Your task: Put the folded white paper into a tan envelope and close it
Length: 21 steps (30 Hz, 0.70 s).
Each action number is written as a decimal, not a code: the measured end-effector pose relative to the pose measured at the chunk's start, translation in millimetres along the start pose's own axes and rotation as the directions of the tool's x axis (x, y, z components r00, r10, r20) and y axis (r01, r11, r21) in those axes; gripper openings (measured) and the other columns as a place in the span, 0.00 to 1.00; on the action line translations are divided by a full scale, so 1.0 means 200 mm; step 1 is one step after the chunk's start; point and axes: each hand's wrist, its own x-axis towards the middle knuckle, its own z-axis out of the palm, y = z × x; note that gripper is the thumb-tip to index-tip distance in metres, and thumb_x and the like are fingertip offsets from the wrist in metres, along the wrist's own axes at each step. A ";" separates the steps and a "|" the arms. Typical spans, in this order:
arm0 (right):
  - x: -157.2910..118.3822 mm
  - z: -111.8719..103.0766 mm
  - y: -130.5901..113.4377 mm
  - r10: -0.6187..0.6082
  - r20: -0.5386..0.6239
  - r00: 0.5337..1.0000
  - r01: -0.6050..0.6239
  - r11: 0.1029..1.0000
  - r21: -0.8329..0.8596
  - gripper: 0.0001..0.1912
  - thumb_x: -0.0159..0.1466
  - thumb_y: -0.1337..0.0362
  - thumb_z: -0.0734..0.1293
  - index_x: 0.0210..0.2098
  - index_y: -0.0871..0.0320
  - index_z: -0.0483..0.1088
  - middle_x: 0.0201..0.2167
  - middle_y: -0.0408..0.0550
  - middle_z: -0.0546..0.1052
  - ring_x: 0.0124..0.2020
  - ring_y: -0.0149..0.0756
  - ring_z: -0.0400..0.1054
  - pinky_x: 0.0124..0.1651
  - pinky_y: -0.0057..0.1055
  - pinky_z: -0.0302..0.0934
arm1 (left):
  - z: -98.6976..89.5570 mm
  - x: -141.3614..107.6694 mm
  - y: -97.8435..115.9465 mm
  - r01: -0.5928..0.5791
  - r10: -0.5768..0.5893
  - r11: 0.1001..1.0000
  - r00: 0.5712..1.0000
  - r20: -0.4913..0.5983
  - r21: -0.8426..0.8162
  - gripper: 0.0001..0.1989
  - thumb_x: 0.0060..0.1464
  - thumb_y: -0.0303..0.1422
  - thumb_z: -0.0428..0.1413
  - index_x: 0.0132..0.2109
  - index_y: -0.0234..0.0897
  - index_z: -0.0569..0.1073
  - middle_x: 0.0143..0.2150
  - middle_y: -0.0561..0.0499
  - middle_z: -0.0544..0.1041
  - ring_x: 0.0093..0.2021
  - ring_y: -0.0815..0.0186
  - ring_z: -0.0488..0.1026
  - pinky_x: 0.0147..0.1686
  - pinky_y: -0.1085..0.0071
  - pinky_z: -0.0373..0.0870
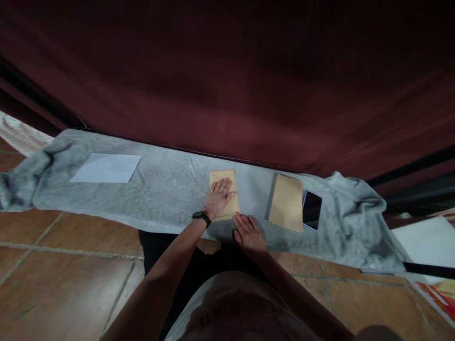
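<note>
A brown paper envelope (222,176) lies on the grey cloth right in front of me. My left hand (218,196), with a dark band on its wrist, rests flat on the envelope, its fingers spread. At the envelope's lower right corner is my right hand (249,232), palm down with the fingers stretched out. Its fingertips reach the corner or lie just beside it; I cannot tell which. Further right is a stack of similar brown envelopes (286,201).
A phone (312,210) lies right of the stack. White paper (108,168) is at the left on the grey cloth (170,184), which bunches up at both ends. A dark red surface (213,118) rises behind the cloth. Tiled floor (78,279) shows in front.
</note>
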 end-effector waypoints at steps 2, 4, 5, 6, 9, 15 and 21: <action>0.00 0.00 0.00 -0.003 -0.005 1.000 0.003 1.000 0.008 0.26 0.74 0.62 0.59 0.70 0.58 0.62 0.69 0.51 0.66 0.69 0.43 0.62 0.74 0.47 0.51 | -0.02 -0.01 -0.02 0.037 -0.037 0.999 0.999 -0.002 0.006 0.31 0.72 0.44 0.38 0.75 0.37 0.57 0.76 0.46 0.57 0.77 0.56 0.49 0.74 0.51 0.45; 0.00 -0.01 0.00 -0.004 -0.008 1.000 0.004 1.000 0.015 0.26 0.75 0.62 0.59 0.70 0.58 0.62 0.69 0.51 0.66 0.69 0.43 0.62 0.74 0.47 0.50 | -0.03 -0.04 -0.03 0.066 -0.066 0.998 0.998 -0.003 0.016 0.31 0.72 0.44 0.38 0.75 0.36 0.58 0.76 0.45 0.57 0.77 0.55 0.49 0.74 0.50 0.46; 0.00 -0.01 0.00 -0.005 -0.008 1.000 0.005 1.000 0.016 0.26 0.75 0.62 0.59 0.70 0.58 0.62 0.69 0.51 0.66 0.70 0.43 0.62 0.74 0.47 0.50 | -0.04 -0.05 -0.04 0.081 -0.081 0.996 0.997 -0.005 0.022 0.32 0.72 0.45 0.37 0.74 0.35 0.58 0.76 0.44 0.57 0.77 0.55 0.49 0.74 0.50 0.46; 0.00 -0.01 0.00 -0.006 -0.008 1.000 0.006 1.000 0.016 0.26 0.75 0.62 0.59 0.70 0.58 0.62 0.70 0.51 0.66 0.70 0.43 0.62 0.75 0.47 0.49 | -0.05 -0.07 -0.04 0.095 -0.095 0.995 0.995 -0.007 0.028 0.32 0.72 0.45 0.37 0.74 0.33 0.58 0.76 0.43 0.56 0.77 0.55 0.49 0.74 0.50 0.46; 0.00 -0.02 -0.01 -0.004 -0.005 1.000 0.004 1.000 0.016 0.26 0.75 0.62 0.58 0.70 0.58 0.61 0.70 0.50 0.65 0.70 0.42 0.61 0.75 0.47 0.49 | -0.07 -0.13 -0.05 0.139 -0.138 0.989 0.990 -0.020 0.044 0.33 0.72 0.46 0.37 0.75 0.30 0.57 0.76 0.40 0.56 0.77 0.55 0.51 0.74 0.51 0.47; 0.00 -0.01 -0.02 0.005 -0.005 1.000 -0.005 1.000 0.021 0.26 0.75 0.63 0.58 0.71 0.58 0.61 0.70 0.51 0.65 0.70 0.43 0.61 0.75 0.48 0.49 | -0.09 -0.31 0.09 0.232 -0.226 0.972 0.968 -0.105 0.044 0.35 0.72 0.44 0.35 0.71 0.20 0.62 0.73 0.31 0.61 0.75 0.48 0.54 0.73 0.48 0.49; -0.01 0.00 -0.02 0.019 0.066 0.998 -0.017 0.999 -0.031 0.25 0.72 0.66 0.61 0.67 0.62 0.67 0.67 0.56 0.69 0.70 0.45 0.61 0.75 0.48 0.48 | -0.01 -0.51 0.36 -0.079 0.077 0.996 0.995 -0.060 -0.043 0.30 0.73 0.41 0.39 0.75 0.33 0.57 0.75 0.42 0.59 0.76 0.58 0.52 0.74 0.54 0.51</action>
